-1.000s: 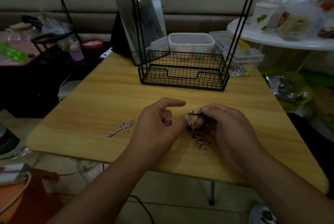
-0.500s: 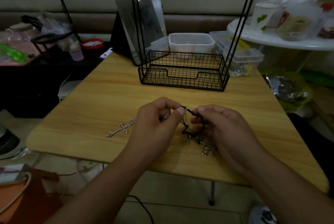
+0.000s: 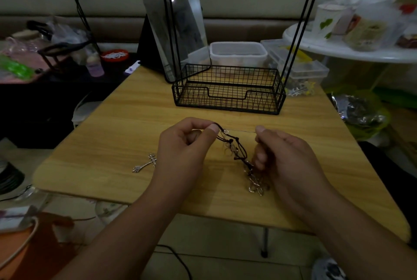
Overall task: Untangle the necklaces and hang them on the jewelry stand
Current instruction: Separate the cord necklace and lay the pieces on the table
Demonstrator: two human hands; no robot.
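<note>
dim room, wooden bench (image 3: 126, 126) in the middle, clutter on a dark side table to the left and a white round table (image 3: 338, 50) to the right. jewelry stand (image 3: 228, 90) sits at the far side of the bench: black wire basket base, thin black uprights going up out of frame, hooks visible at the top edge. mirror (image 3: 173, 24) leans just behind its left upright, clear plastic containers (image 3: 238, 53) behind the basket. both hands over the near-middle of the bench. left hand (image 3: 182, 151) has thumb and forefinger pinched on the top end of the tangled necklaces (image 3: 234, 148), other fingers curled in. right hand (image 3: 291, 160) pinches a thin silver chain (image 3: 242, 131) that runs taut between the two hands, remaining fingers curled by the lower part of the tangle. dark cord loops hang between the hands, silver bits trail down to the bench surface near the right hand. silver cross pendant (image 3: 146, 163) lies flat on the bench just left of the left wrist; can't tell if it's attached to the tangle
</note>
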